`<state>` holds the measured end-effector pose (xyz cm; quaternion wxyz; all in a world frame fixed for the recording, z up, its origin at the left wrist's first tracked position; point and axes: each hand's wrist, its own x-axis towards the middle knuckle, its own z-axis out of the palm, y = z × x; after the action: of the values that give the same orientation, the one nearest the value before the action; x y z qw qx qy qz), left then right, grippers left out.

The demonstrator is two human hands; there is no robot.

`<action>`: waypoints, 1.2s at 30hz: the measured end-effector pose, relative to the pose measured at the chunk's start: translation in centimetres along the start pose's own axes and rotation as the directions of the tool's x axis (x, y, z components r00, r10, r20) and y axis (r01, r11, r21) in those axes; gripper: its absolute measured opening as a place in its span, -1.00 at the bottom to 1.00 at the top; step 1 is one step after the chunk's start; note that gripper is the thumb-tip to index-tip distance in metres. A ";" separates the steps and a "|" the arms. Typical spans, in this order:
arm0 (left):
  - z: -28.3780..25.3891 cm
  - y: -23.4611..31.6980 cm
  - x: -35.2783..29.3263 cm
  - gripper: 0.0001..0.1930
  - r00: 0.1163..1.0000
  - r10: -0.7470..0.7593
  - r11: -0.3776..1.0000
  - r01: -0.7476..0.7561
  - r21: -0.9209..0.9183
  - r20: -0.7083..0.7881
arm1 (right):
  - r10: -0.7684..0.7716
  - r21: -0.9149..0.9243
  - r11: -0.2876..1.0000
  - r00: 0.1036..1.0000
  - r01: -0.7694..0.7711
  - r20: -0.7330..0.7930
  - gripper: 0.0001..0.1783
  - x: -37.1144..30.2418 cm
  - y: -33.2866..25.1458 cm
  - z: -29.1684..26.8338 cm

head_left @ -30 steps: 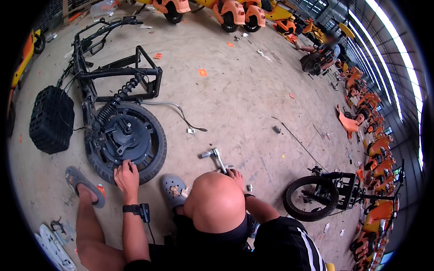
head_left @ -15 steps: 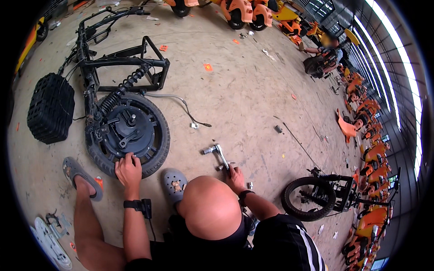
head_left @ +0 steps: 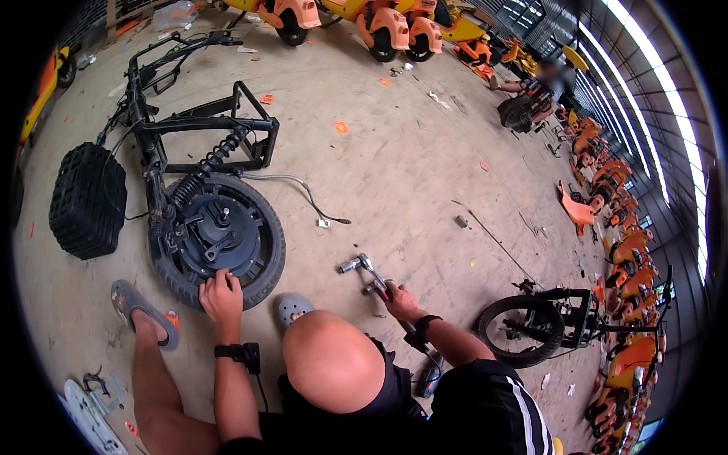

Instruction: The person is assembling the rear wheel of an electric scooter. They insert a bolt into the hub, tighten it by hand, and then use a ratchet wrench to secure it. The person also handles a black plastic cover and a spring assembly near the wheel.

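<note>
My left hand [head_left: 221, 296] is at the near edge of a black scooter wheel [head_left: 274, 235], its fingers curled together. Whatever they pinch is too small to make out. The wheel lies flat, with a dark hub motor [head_left: 241, 241] in its middle and an axle end pointing up. In my right hand [head_left: 404, 302] is a silver ratchet wrench [head_left: 373, 272], gripped by its dark and red handle. A socket [head_left: 350, 265] is fitted on its head and points left. Another small metal piece [head_left: 371, 287] shows beside the handle, partly hidden.
A black scooter frame [head_left: 205, 104] with a coil shock [head_left: 220, 155] joins the wheel. A black crate-like box [head_left: 89, 201] stands at left. Another wheel assembly [head_left: 523, 331] lies at right. Orange scooters [head_left: 626, 311] line the right side; a person [head_left: 550, 83] sits far right.
My right hand has lifted the ratchet wrench off the floor and shifted slightly right. The left hand stays by the wheel, its fingers curled. The whole view has tilted a little.
</note>
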<state>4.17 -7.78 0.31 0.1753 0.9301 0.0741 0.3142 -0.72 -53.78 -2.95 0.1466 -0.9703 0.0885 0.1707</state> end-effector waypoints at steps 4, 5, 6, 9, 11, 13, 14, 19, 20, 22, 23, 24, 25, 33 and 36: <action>0.2 0.2 -0.2 -0.95 1.000 -0.003 1.000 0.003 -0.028 0.011 | -0.038 -0.055 0.997 0.987 0.047 0.159 -0.46 0.1 -0.7 -5.8; 0.0 0.3 -0.1 -0.96 1.000 -0.012 0.999 0.013 -0.031 0.019 | -0.053 -0.094 0.993 0.979 0.073 0.196 -0.54 0.3 -1.6 -7.8; -0.2 0.1 -0.1 -0.96 1.000 -0.001 1.000 0.001 -0.030 0.022 | -0.090 -0.104 0.988 0.977 0.112 0.191 -0.60 0.7 -2.6 -9.4; -0.2 0.4 0.0 -0.94 0.998 0.005 0.998 -0.002 -0.060 0.055 | -0.172 -0.208 0.954 0.962 0.217 0.213 -0.76 2.3 -4.2 -13.9; -0.2 0.3 0.0 -0.93 0.998 0.001 0.999 0.001 -0.034 0.065 | -0.195 -0.242 0.940 0.961 0.240 0.195 -0.81 3.6 -5.9 -15.8; -0.4 0.2 0.0 -0.92 0.998 0.001 1.000 0.000 -0.020 0.070 | -0.259 -0.283 0.908 0.945 0.309 0.199 -0.77 6.2 -6.9 -15.7; -0.5 0.2 0.0 -0.92 0.997 0.005 1.000 -0.003 -0.027 0.074 | -0.273 -0.319 0.890 0.942 0.325 0.197 -0.78 6.6 -8.1 -15.8; -0.4 0.1 0.1 -0.92 0.996 -0.015 1.000 0.016 -0.013 0.092 | -0.217 -0.421 0.878 0.973 0.229 0.077 -0.68 9.3 -15.9 -16.4; -0.7 0.5 0.1 -0.92 0.995 -0.006 1.000 0.007 -0.009 0.097 | -0.194 -0.399 0.893 0.978 0.210 0.081 -0.67 10.3 -16.6 -16.2; -0.8 0.5 0.1 -0.92 0.994 0.006 1.000 -0.004 -0.023 0.106 | -0.158 -0.352 0.919 0.983 0.180 0.091 -0.64 12.2 -17.9 -15.9; -0.7 0.3 0.1 -0.93 0.994 0.010 0.999 -0.006 -0.042 0.111 | -0.148 -0.364 0.914 0.983 0.177 0.107 -0.64 12.7 -18.3 -15.7; -0.7 0.0 0.0 -0.93 0.993 0.015 0.998 -0.008 -0.060 0.116 | -0.137 -0.376 0.910 0.983 0.173 0.122 -0.63 13.0 -18.6 -15.5; -0.6 0.1 0.0 -0.93 0.994 0.012 0.999 -0.007 -0.052 0.106 | -0.124 -0.401 0.900 0.983 0.168 0.133 -0.63 13.3 -18.8 -15.8; -0.5 0.2 0.0 -0.93 0.996 0.010 1.000 -0.007 -0.029 0.094 | -0.091 -0.377 0.917 0.988 0.131 0.123 -0.63 13.7 -19.1 -16.5; -0.4 0.3 -0.1 -0.91 0.995 0.007 1.000 -0.006 -0.008 0.099 | -0.077 -0.378 0.919 0.991 0.114 0.112 -0.63 13.5 -19.0 -16.9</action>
<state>3.81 -7.97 0.67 0.1814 0.9441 0.0608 0.2685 21.12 -42.88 12.27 -0.0340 -0.9742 -0.0012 0.2231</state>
